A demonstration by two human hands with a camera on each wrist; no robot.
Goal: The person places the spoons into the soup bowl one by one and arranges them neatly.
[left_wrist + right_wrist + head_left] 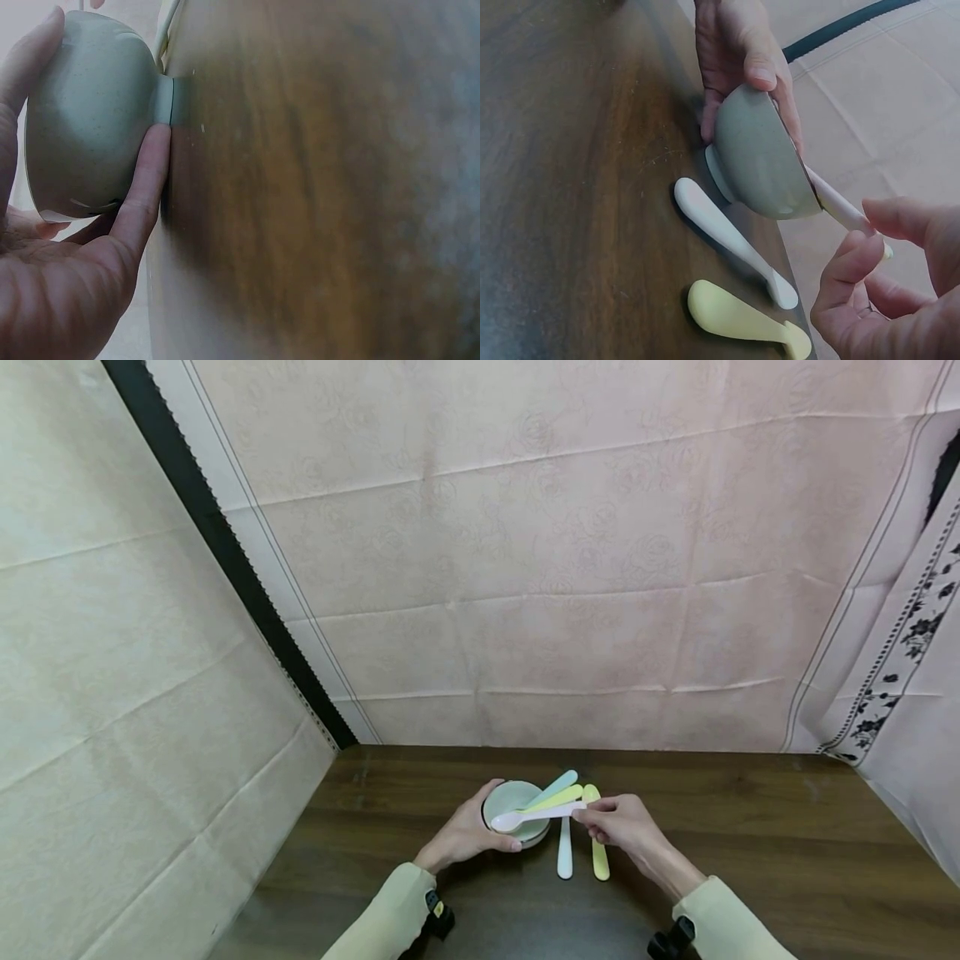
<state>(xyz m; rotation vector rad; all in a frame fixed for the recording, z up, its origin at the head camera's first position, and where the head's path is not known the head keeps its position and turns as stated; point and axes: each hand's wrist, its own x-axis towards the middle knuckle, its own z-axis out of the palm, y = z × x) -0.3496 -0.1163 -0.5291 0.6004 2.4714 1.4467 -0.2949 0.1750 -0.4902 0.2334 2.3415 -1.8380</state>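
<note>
My left hand (467, 831) holds a pale green bowl (94, 112) round its side, thumb near the rim and fingers low by the foot. The bowl stands upright on the table. My right hand (628, 831) pinches a white spoon (538, 814) by its handle end, the spoon's head over the bowl's opening. Two more spoons lean in the bowl, a light blue spoon (558, 785) and a yellow spoon (562, 797), handles out over the rim. Their heads are largely hidden behind the white spoon.
Right of the bowl, a pale blue spoon (720, 232) and another yellow spoon (739, 315) lie on the dark wooden table (360, 835), partly beneath my right hand. Pale cloth (570, 568) hangs behind the table and along both sides.
</note>
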